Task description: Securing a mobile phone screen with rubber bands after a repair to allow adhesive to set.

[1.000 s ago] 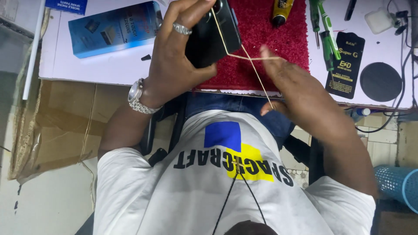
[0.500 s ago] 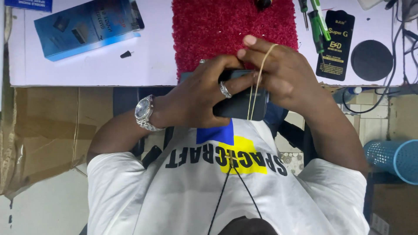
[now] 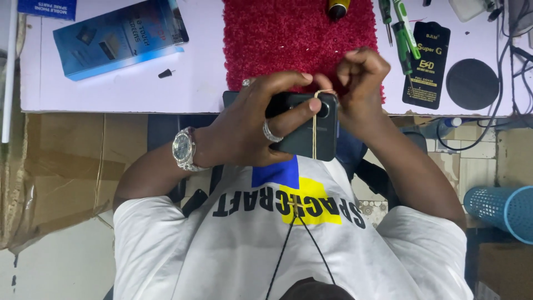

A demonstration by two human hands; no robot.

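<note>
Head view, image upside down relative to the person. Left hand (image 3: 250,130) wraps around a dark smartphone (image 3: 305,133), back side up, camera lens near the top edge; fingers closed across its back, thumb along the upper edge, firm grip. Silver ring (image 3: 271,133) on one finger, silver wristwatch (image 3: 183,149) on that wrist. Phone is held in the air at the near edge of the white table (image 3: 127,89), just over the white printed t-shirt (image 3: 288,239).

Right hand (image 3: 361,83) is curled into a pinch just beside the phone's lens end, fingertips closed on a thin tan rubber band (image 3: 315,130) that runs across the phone's back. Band looks taut; how it passes around the underside is hidden.

On the table: red fuzzy mat (image 3: 288,39) right behind the hands, blue box (image 3: 119,36) well off to one side, green-handled screwdrivers (image 3: 402,30), a black screen-protector package (image 3: 427,64), a black round disc (image 3: 472,83). Cables (image 3: 502,66) trail at the table edge. Cardboard (image 3: 61,172) lies below the table, a blue mesh basket (image 3: 502,208) on the opposite side.
</note>
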